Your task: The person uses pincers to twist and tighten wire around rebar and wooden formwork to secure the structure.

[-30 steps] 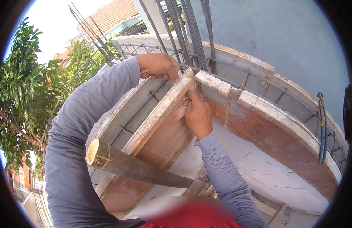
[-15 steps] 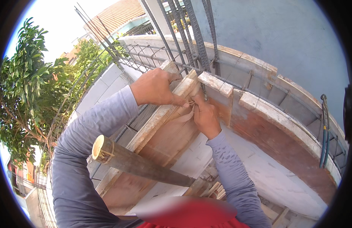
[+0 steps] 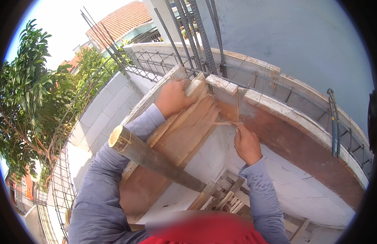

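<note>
Near the corner of the wooden formwork, my left hand (image 3: pixel 172 98) is closed over the upper end of a wooden batten (image 3: pixel 195 86), its fingertips partly hidden behind the wood. That batten lies along the top of a brown formwork panel (image 3: pixel 182 130). My right hand (image 3: pixel 247 144) is to the right, below the right-hand panel's edge, pinching a thin pale fibrous strip (image 3: pixel 221 123). The strip stretches leftward from my fingers across the gap in front of the panel. What it is made of, and where its far end is fixed, I cannot tell.
A bamboo pole (image 3: pixel 156 156) slants up below my left hand. Upright rebar (image 3: pixel 202 34) rises beyond the corner. A curved formwork board (image 3: pixel 294 114) runs right, with blue-handled cutters (image 3: pixel 335 126) hanging over it. Block wall (image 3: pixel 99 97) and rebar mesh (image 3: pixel 62 175) lie left.
My right hand has moved away from the corner, right and downward, drawing the strip out. My left hand has shifted from beside the right one to a grip over the batten.
</note>
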Demonstrator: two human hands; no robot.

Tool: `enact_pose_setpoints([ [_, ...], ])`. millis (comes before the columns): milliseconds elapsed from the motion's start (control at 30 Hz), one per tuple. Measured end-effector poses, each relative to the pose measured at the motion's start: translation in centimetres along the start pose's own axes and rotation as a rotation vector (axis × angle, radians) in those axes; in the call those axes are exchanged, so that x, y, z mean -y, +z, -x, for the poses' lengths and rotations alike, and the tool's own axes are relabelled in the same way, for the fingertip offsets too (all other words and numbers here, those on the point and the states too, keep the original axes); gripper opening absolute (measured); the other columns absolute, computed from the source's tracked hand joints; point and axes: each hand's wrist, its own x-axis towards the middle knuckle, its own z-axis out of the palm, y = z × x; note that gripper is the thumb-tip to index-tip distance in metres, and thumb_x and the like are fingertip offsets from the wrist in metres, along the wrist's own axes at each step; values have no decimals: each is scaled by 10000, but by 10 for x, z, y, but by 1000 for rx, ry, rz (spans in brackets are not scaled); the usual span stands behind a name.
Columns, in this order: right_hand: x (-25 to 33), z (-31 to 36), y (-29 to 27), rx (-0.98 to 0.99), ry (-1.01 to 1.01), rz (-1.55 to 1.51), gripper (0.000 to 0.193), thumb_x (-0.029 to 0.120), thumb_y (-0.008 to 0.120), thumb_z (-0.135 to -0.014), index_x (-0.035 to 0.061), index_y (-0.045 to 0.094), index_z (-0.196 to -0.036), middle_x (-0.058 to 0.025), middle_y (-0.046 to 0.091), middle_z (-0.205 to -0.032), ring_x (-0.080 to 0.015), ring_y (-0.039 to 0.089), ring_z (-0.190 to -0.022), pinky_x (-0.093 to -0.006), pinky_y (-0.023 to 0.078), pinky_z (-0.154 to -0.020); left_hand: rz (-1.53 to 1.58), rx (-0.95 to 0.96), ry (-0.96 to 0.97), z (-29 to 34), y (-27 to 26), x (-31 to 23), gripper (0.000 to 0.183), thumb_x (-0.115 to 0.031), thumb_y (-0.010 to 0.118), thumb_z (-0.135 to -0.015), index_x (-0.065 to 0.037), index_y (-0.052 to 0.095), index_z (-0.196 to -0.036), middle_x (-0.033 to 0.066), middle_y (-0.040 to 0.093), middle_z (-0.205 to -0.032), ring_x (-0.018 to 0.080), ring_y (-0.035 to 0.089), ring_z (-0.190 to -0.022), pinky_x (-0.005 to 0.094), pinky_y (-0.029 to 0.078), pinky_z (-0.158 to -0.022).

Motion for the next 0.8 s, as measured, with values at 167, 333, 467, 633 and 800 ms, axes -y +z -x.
enact_pose_setpoints([
  [167,1,-12,-16,273,37,29,298,76,574,-939,82,666,-1223,-242,719,-984,-460,693,-886,-511,547,-787,359,-12,-88,-16,-34,33,406,-250,646,-1015,-1,633,-1335,173,702,-1262,280,689,-1106,385,532,-973],
  [333,7,1,14,42,-264,32,358,3,565,-928,60,668,-1266,-188,692,-1217,-405,691,-991,-446,555,-878,690,144,-108,-28,-113,86,309,-121,626,-1015,2,657,-1297,53,707,-1115,130,653,-1016,289,534,-926],
  [467,55,-38,27,-39,-7,-462,293,27,565,-990,39,667,-1265,-123,686,-1249,-227,702,-998,-335,567,-839,534,125,97,-26,-109,48,251,-100,558,-1050,-49,743,-1212,37,720,-933,123,664,-891,290,548,-856],
  [633,80,-102,87,-133,256,-973,232,110,642,-1011,13,685,-1217,-76,726,-1023,-88,659,-804,-248,539,-627,297,111,296,-30,-39,-2,269,-76,641,-949,-46,740,-1197,97,708,-880,241,687,-837,357,545,-795],
  [800,93,-103,111,-187,325,-931,238,146,696,-990,-9,680,-1170,-54,711,-878,-91,617,-634,-259,507,-531,221,58,145,-34,-37,26,174,-83,741,-879,-50,782,-1045,95,721,-848,258,693,-779,370,547,-779],
])
